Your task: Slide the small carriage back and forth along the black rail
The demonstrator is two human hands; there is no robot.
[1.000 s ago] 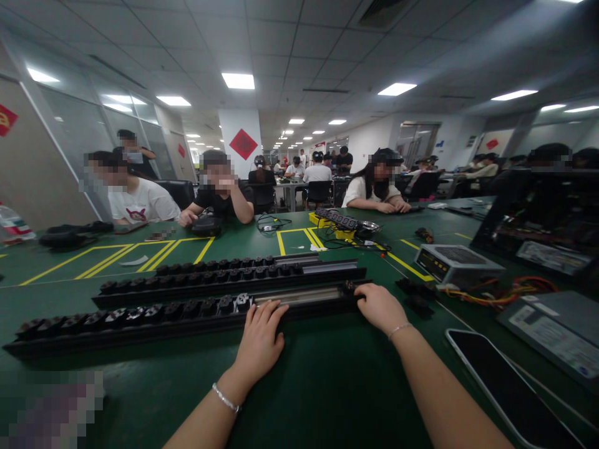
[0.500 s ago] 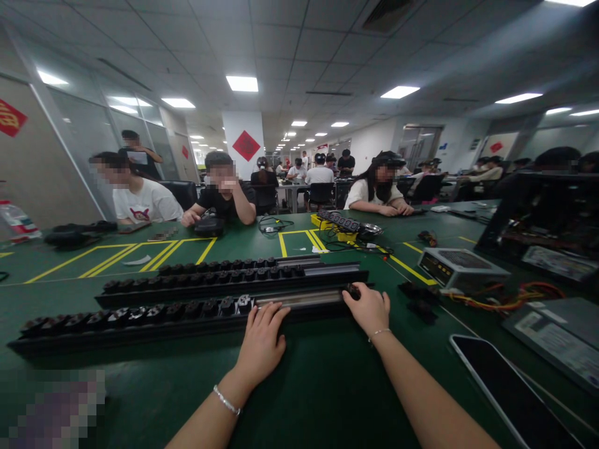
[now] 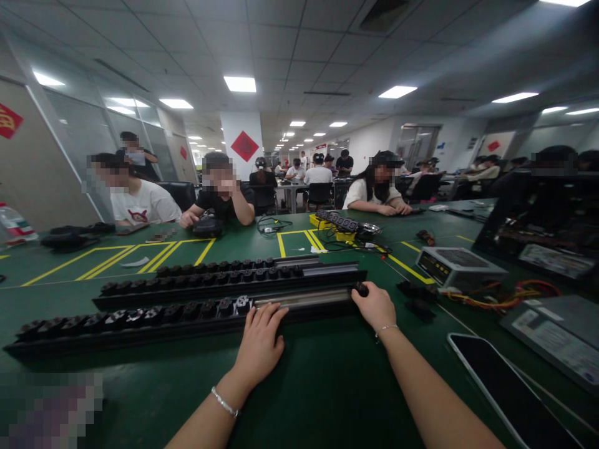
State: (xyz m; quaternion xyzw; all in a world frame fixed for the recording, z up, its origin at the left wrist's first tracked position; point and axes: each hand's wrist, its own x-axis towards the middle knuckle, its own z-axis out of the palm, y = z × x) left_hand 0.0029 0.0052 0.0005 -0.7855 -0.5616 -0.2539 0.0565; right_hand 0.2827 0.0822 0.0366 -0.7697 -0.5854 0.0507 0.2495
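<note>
A long black rail (image 3: 309, 299) lies across the table in front of me, with a row of small black blocky parts (image 3: 187, 311) seated along its left and middle stretch. My left hand (image 3: 261, 340) rests on the rail's near edge, fingers stretched out and slightly spread, just right of the last seated part. At the rail's right end, my right hand (image 3: 377, 307) pinches a small black part (image 3: 360, 289) between thumb and fingers; its lower side is hidden. Between the hands runs a bare metallic channel. Behind lies a second loaded black rail (image 3: 334, 274).
A third rail (image 3: 299, 259) lies farther back. To the right are loose black parts (image 3: 418, 301), a power supply (image 3: 461, 267) with coloured wires, and a phone (image 3: 505, 386). Across the green table (image 3: 322, 399) sit people, near a yellow-and-black device (image 3: 344, 226) with cables.
My right hand has shifted slightly to the right along the rail's end, still pinching the small black part. The left hand stays at the same place on the rail.
</note>
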